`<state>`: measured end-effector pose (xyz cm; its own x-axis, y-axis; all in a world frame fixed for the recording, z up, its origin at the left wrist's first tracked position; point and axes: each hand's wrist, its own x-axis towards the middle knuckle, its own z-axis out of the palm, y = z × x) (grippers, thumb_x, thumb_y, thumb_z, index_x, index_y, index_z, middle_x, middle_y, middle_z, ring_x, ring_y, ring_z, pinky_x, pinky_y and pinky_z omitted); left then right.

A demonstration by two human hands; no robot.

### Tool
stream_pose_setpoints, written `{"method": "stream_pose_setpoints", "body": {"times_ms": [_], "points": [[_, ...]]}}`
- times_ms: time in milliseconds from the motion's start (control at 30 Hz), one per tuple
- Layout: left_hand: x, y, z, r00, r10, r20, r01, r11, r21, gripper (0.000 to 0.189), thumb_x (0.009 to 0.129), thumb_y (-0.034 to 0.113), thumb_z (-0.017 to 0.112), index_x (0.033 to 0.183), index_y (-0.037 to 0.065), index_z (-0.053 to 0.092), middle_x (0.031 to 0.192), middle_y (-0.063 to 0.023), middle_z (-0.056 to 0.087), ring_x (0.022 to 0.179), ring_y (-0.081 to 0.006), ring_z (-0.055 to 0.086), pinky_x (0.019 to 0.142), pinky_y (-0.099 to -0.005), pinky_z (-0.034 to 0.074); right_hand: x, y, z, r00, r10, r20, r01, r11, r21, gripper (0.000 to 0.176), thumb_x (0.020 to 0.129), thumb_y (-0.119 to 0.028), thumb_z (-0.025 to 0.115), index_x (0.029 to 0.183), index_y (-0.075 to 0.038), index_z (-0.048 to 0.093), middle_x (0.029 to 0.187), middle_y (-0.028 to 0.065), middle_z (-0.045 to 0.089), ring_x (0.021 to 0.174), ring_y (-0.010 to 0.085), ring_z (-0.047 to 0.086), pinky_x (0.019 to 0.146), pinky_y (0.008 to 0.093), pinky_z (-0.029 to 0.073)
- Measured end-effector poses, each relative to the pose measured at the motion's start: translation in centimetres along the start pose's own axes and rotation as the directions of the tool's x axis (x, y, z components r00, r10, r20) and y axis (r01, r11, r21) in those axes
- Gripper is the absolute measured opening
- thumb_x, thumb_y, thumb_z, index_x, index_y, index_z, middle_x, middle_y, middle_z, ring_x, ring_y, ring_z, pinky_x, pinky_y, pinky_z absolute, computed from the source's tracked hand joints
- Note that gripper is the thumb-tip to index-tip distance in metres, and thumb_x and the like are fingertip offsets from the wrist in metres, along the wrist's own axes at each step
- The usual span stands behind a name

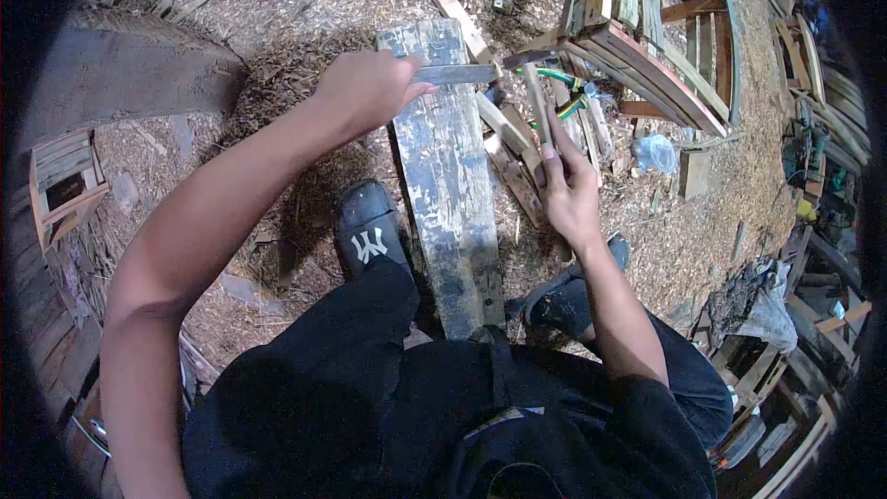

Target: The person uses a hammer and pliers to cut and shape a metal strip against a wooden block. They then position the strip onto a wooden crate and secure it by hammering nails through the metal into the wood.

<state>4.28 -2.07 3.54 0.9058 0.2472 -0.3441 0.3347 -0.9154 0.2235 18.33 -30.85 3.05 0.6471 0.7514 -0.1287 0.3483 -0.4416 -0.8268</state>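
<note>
My left hand [368, 91] is closed around one end of a flat, straight grey strip [455, 74] that looks like a blade. The strip reaches rightward across the far part of a worn, paint-flecked plank [446, 166]. To the right of the plank, my right hand [573, 192] pinches a short wooden stick [537, 102] between thumb and fingers. The stick points up and away, its far end apart from the strip's tip. My left fist hides the strip's near end, so I cannot see a handle.
A slatted wooden frame [647, 37] stands at the upper right. Loose wood offcuts [510, 166] and a green-yellow hose [575, 103] lie right of the plank. My shoes [368, 226] are on either side of it. A thick beam [139, 74] lies at left; wood scraps are piled at right.
</note>
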Motion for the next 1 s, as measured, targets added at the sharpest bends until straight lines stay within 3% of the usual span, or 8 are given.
{"method": "stream_pose_setpoints", "body": {"times_ms": [100, 267, 500, 567, 733, 833, 900, 1000], "points": [[0.0, -0.5, 0.8, 0.998, 0.015, -0.057, -0.018, 0.998, -0.052, 0.056, 0.103, 0.059, 0.051, 0.109, 0.006, 0.069, 0.074, -0.0192, 0.07, 0.07, -0.0408, 0.072, 0.064, -0.0545, 0.057, 0.2, 0.0, -0.3, 0.975, 0.161, 0.156, -0.181, 0.976, 0.122, 0.046, 0.11, -0.018, 0.051, 0.155, -0.007, 0.049, 0.151, 0.0216, 0.057, 0.143, 0.0301, 0.052, 0.118, 0.0372, 0.038], [-0.1, -0.8, 1.3, 0.996, 0.031, -0.08, -0.037, 0.996, -0.076, 0.055, 0.104, 0.059, 0.051, 0.111, 0.007, 0.068, 0.072, -0.0188, 0.07, 0.069, -0.0405, 0.072, 0.063, -0.0548, 0.057, 0.1, -1.0, -0.4, 0.998, 0.029, 0.057, -0.033, 0.997, 0.069, 0.047, 0.11, -0.017, 0.051, 0.155, -0.004, 0.049, 0.15, 0.0225, 0.057, 0.144, 0.0295, 0.051, 0.118, 0.0371, 0.038], [-0.2, -1.0, 1.5, 0.998, 0.032, -0.056, -0.032, 0.999, -0.006, 0.053, 0.104, 0.056, 0.052, 0.114, 0.006, 0.066, 0.075, -0.0156, 0.072, 0.069, -0.036, 0.074, 0.064, -0.0515, 0.059, -0.3, -0.3, -0.1, 1.0, -0.002, 0.009, 0.002, 0.998, 0.059, 0.045, 0.109, -0.013, 0.052, 0.154, -0.006, 0.051, 0.15, 0.0221, 0.058, 0.14, 0.0285, 0.055, 0.115, 0.0367, 0.041], [0.0, -0.9, 1.7, 0.998, 0.036, -0.058, -0.037, 0.999, -0.015, 0.053, 0.104, 0.056, 0.052, 0.114, 0.006, 0.066, 0.075, -0.0157, 0.072, 0.069, -0.0362, 0.074, 0.064, -0.0517, 0.059, -0.1, -0.8, -0.4, 0.998, 0.004, 0.062, -0.007, 0.999, 0.049, 0.046, 0.109, -0.012, 0.051, 0.155, -0.002, 0.048, 0.153, 0.0186, 0.056, 0.142, 0.0231, 0.052, 0.118, 0.0341, 0.036], [0.0, -1.3, 2.2, 0.995, 0.05, -0.088, -0.052, 0.999, -0.017, 0.05, 0.105, 0.055, 0.051, 0.114, 0.007, 0.066, 0.073, -0.0161, 0.071, 0.068, -0.0361, 0.073, 0.063, -0.0508, 0.059, 0.0, -2.3, -0.8, 0.995, -0.085, 0.058, 0.09, 0.992, -0.084, 0.048, 0.106, -0.005, 0.053, 0.154, -0.005, 0.05, 0.147, 0.0229, 0.06, 0.132, 0.0291, 0.063, 0.109, 0.0356, 0.047], [-0.1, -1.4, 2.4, 0.981, 0.083, -0.174, -0.088, 0.996, -0.02, 0.051, 0.104, 0.056, 0.053, 0.103, 0.007, 0.063, 0.071, -0.0175, 0.068, 0.065, -0.0397, 0.07, 0.059, -0.0536, 0.055, 0.1, -2.2, -0.9, 0.991, -0.1, 0.091, 0.117, 0.97, -0.211, 0.053, 0.103, 0.001, 0.055, 0.154, -0.012, 0.052, 0.128, 0.0289, 0.068, 0.112, 0.0391, 0.073, 0.092, 0.0371, 0.056], [0.0, -1.4, 2.3, 0.984, 0.084, -0.159, -0.088, 0.996, -0.019, 0.051, 0.104, 0.056, 0.052, 0.102, 0.007, 0.063, 0.071, -0.0175, 0.069, 0.066, -0.0397, 0.07, 0.06, -0.0534, 0.055, 0.1, -1.6, -0.8, 0.97, -0.224, 0.093, 0.24, 0.936, -0.256, 0.067, 0.094, 0.005, 0.062, 0.156, -0.019, 0.049, 0.086, 0.0278, 0.072, 0.076, 0.045, 0.072, 0.07, 0.0465, 0.059], [-0.1, -1.3, 2.1, 0.987, 0.076, -0.14, -0.08, 0.997, -0.021, 0.051, 0.104, 0.056, 0.052, 0.103, 0.006, 0.063, 0.072, -0.0176, 0.069, 0.067, -0.0398, 0.071, 0.06, -0.0532, 0.056, -0.1, -1.6, -0.6, 0.968, -0.245, 0.053, 0.251, 0.936, -0.247, 0.069, 0.094, 0.004, 0.063, 0.156, -0.021, 0.049, 0.085, 0.0274, 0.071, 0.074, 0.0447, 0.071, 0.069, 0.0506, 0.058]]}}
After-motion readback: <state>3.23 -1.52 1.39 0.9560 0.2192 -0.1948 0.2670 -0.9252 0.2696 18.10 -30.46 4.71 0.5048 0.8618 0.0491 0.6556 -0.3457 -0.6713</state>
